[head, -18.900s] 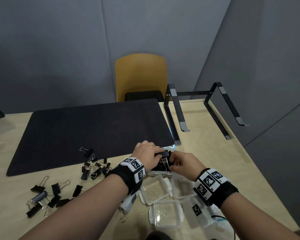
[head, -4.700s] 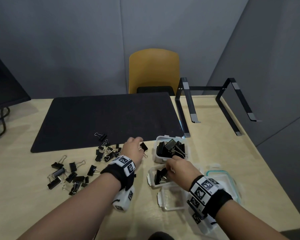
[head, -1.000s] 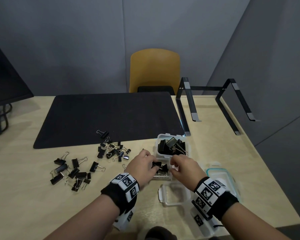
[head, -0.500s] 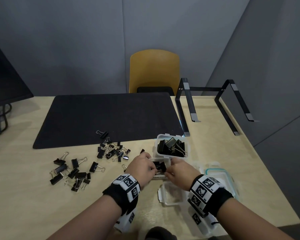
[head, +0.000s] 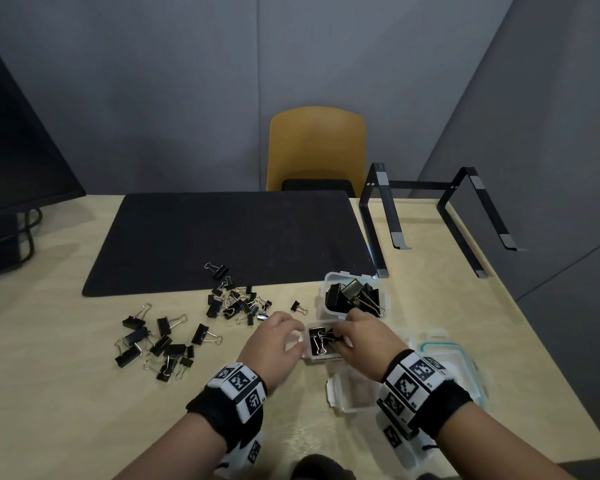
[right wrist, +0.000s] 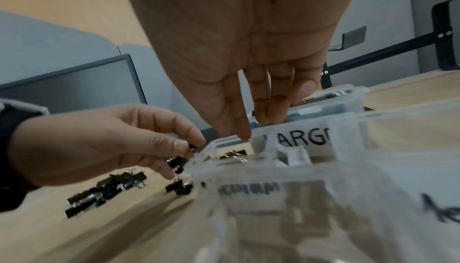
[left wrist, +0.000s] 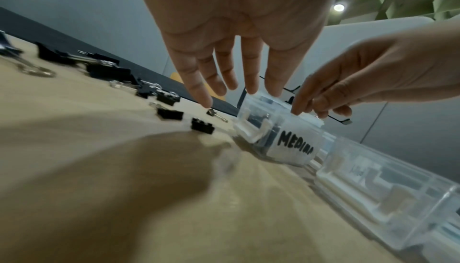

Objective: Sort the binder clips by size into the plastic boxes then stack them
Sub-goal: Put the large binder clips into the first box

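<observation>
**Both hands at the medium box**

Head view. Found the left hand point(head: 274, 344) and the right hand point(head: 364, 337) in the lower middle of the frame, one on each side of the medium box point(head: 321, 357), with a few medium clips point(head: 321, 337) lying inside it. Saw the left fingers loose and spread, the tips at the left wall of the box. Saw the right fingers reaching over its right edge. Noted the large box point(head: 326, 282) just above, filled with large clips point(head: 354, 294), and an empty box point(head: 354, 393) just below, partly behind the right wrist. Noted a lid point(head: 465, 362) with a teal rim at the lower right. Left on the table point(head: 49, 393): loose medium clips point(head: 160, 344) at the left, and small clips point(head: 238, 303) near the front edge of the black mat point(head: 222, 237).

Left wrist view. Saw the left hand point(left wrist: 239, 21) from below, its fingers point(left wrist: 273, 82) straight and released, two tips touching the rim of the medium box point(left wrist: 293, 145), labelled "MEDIUM". Saw the right hand point(left wrist: 373, 76) coming in from the right, fingers lightly bent, tips on the same rim.

Right wrist view. Saw the right hand point(right wrist: 236, 31) with its fingers point(right wrist: 263, 110) nearly straight, pointing down, the forefinger tip on the box rim, nothing clasped. Read "ARGE" on the large box point(right wrist: 303, 137) behind. Found the left hand point(right wrist: 99, 139) at the left, fingers bent a little, holding nothing.
</observation>
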